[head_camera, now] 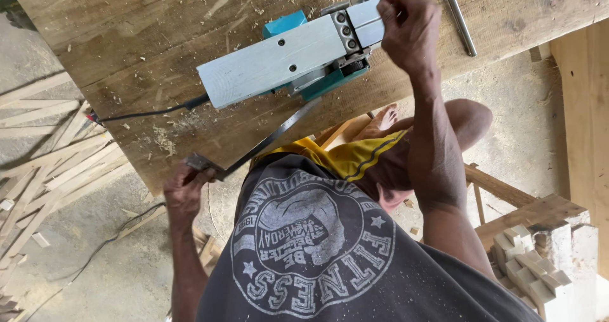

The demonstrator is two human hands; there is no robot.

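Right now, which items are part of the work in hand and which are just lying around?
In hand:
- electric planer, upside down on the workbench, right hand on it
- long flat blade, held by left hand

Lying about:
- metal rod
- wood offcuts
- timber strips on the floor

Metal rod (458, 14) – top end cut off by frame edge. Planer (298, 59) front hidden behind right hand (409, 27). Cord (152, 111) – far end too small to trace.

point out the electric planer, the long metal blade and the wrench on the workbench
electric planer (279, 62), head view, on its flat grey sole plate
long metal blade (269, 139), head view, mid-length of the strip
wrench (460, 19), head view, on its shaft
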